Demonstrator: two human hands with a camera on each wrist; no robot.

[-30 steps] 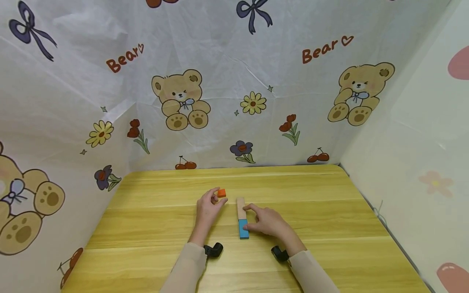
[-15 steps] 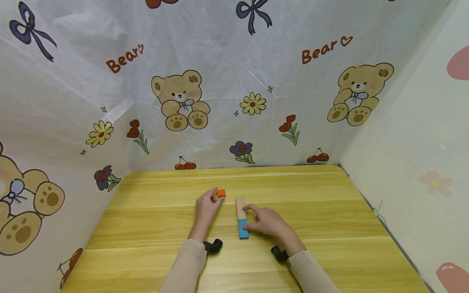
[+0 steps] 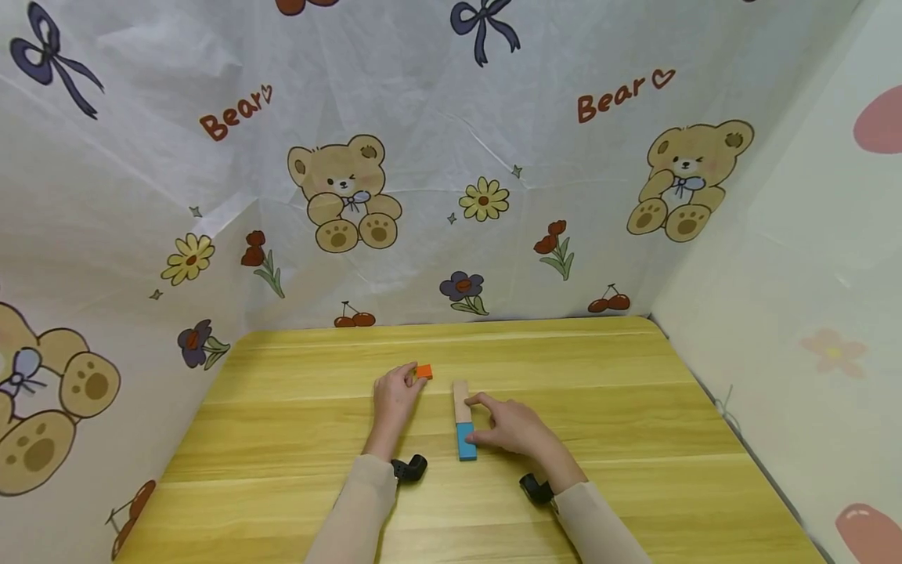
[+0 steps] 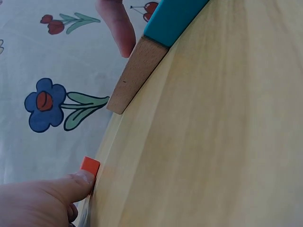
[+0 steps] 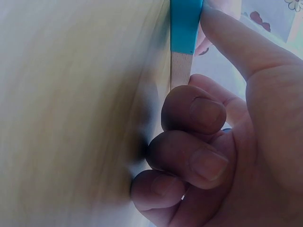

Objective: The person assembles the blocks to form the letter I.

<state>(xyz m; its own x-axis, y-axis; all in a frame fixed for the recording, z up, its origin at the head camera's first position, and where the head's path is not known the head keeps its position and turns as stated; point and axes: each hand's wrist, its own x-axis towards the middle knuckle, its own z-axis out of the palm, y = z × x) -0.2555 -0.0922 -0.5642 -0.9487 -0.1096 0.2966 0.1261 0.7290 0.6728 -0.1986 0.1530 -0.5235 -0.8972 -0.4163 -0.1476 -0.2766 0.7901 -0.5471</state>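
Though partly hidden, orange block [image 3: 425, 371] pinched in left hand [image 3: 394, 395] — right hand [image 3: 518, 428] against blue block [image 3: 465, 449], grip unclear.

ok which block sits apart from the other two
The orange block, at the left hand; the plain wooden block and blue block touch end to end.

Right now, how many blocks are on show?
3. The orange block is at the left hand; the plain wooden block and the blue block lie end to end beside the right hand. Small ones hidden under the hands can't be ruled out.
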